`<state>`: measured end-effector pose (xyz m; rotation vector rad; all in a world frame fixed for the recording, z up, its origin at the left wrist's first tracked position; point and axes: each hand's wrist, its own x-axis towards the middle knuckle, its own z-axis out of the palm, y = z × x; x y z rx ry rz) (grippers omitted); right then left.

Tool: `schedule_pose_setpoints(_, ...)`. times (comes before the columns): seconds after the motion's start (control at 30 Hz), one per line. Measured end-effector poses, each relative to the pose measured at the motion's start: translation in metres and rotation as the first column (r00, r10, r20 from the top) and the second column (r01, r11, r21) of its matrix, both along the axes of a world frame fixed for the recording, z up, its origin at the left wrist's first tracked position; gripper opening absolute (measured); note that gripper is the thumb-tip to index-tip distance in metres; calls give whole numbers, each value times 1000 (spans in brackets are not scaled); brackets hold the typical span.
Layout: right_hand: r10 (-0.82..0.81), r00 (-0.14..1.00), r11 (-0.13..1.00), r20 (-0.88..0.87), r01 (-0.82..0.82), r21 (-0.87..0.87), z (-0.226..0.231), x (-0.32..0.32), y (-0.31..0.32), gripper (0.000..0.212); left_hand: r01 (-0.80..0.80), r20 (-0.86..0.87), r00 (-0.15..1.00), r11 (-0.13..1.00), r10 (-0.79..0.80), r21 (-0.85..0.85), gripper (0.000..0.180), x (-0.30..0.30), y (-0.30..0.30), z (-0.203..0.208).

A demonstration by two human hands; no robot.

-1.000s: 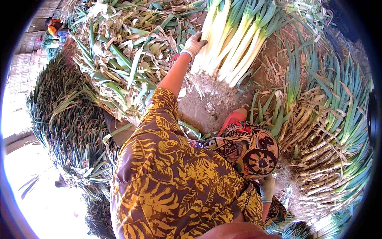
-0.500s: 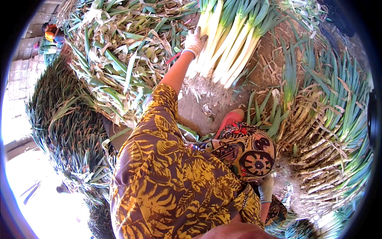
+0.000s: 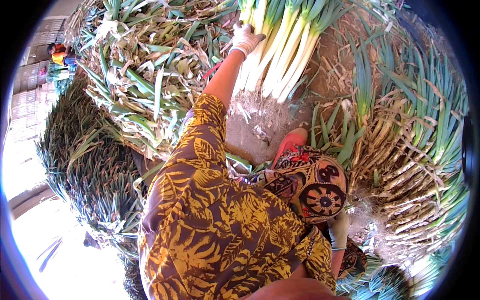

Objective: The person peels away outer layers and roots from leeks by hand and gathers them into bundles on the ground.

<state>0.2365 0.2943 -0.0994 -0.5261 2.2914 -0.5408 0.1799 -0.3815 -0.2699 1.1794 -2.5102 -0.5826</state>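
Note:
Peeled green onions [image 3: 280,65] with white stalks and green tops lie in a row on the ground ahead, their roots toward me. At the left edge of this row is my left hand [image 3: 245,40] in a pale glove. Its thumb is spread away from the fingers, which rest against the leftmost stalks. My right hand [image 3: 338,230], also gloved, hangs low beside my right knee; its fingers are hidden behind the patterned trouser leg [image 3: 320,187]. Closest to it is a big spread of unpeeled green onions [image 3: 410,200] with brown, soil-covered stalks.
Stripped leaves and husks [image 3: 150,75] are heaped at the left. Behind them stands a large dark-green stack of onion tops [image 3: 90,160]. My pink shoe [image 3: 292,140] is on the soil just below the peeled row. Far off at upper left is another person [image 3: 60,54] in orange.
My left hand has shifted slightly up along the stalks, with the thumb now spread wider. My right hand has sunk a little lower beside the knee. The whole view has shifted slightly.

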Motion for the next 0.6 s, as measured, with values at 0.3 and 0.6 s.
schedule_pose_setpoints(0.3, 56, 997, 998, -55, -58, -33, -5, 3, 7, 20, -33, 135, 990, 999, 37, -31, 104, 0, 32, 24)
schedule_pose_setpoints(0.6, -6, 1000, 998, -24, 5, -63, 0, 3, -7, 20, -97, 337, 937, 995, 96, -13, 114, -20, 66, 36)
